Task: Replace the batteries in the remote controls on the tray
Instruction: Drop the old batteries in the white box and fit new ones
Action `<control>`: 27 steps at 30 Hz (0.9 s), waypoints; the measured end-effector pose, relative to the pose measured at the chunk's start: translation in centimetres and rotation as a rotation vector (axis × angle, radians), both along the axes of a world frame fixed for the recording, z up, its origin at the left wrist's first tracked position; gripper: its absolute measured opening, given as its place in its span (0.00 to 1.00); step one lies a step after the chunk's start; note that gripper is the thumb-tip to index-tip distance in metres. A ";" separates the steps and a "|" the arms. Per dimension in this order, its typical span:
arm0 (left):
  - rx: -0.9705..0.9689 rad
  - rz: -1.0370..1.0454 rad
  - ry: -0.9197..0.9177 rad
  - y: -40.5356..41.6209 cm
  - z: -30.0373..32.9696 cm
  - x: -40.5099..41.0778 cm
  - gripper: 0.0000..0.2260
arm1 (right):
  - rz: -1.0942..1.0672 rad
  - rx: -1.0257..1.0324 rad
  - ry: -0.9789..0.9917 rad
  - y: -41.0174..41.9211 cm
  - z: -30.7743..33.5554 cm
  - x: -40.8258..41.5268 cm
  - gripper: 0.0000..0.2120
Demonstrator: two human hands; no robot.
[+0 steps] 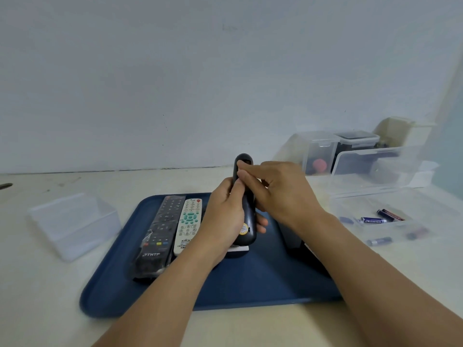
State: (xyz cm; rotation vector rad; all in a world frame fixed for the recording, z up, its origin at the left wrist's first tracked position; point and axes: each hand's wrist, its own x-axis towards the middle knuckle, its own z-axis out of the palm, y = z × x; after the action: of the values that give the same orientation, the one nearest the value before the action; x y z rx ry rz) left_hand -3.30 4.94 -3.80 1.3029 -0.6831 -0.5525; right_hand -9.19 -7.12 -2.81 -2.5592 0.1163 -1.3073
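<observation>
The left hand (pixel 225 216) gripped the black remote (pixel 246 209) above the tray (pixel 250 284) while the right hand (pixel 278 191) pinched its upper back, best steadied firmly, thumbs sliding the cover evenly.

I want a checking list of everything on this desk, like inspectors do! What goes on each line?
Surface: pale table carrying a blue tray.
Job's things: dark remote lifted above the tray, back side towards the camera; black remote and white remote lying side by side on the tray; loose batteries in a clear box on the right.
Clutter: clear empty-looking box on the left; clear storage tubs at the back right, contents unclear.
Grippers: left hand grips the dark remote; right hand has fingertips at its upper back.
Cables: nothing seen.
Surroundings: plain pale wall behind the table.
</observation>
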 end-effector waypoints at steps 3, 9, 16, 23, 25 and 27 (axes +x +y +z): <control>-0.024 0.005 -0.037 -0.1 0.1 0.3 0.11 | 0.126 0.393 -0.087 0.4 0.5 -0.4 0.09; 0.019 -0.099 -0.166 0.0 0.1 -0.1 0.09 | 0.417 1.260 0.113 -0.2 1.4 -0.9 0.17; 0.035 -0.131 -0.154 0.0 0.1 -0.5 0.09 | 0.363 0.980 0.070 -0.6 1.4 -1.3 0.11; 0.042 -0.060 -0.088 -0.1 0.2 0.1 0.10 | 0.328 1.392 0.138 -0.6 1.6 -0.7 0.24; 0.036 -0.034 -0.015 -0.1 0.3 0.3 0.12 | 0.372 1.572 0.162 -1.1 1.8 -0.9 0.23; 0.041 -0.031 0.032 -0.1 0.3 0.4 0.15 | 0.443 1.647 0.178 -1.3 1.9 -1.1 0.20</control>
State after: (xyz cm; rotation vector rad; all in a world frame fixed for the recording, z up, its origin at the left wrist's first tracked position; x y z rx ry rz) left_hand -2.89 4.86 -3.46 1.3205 -0.6692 -0.6143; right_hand -10.32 -8.40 -0.93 -1.1195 0.4088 -0.3643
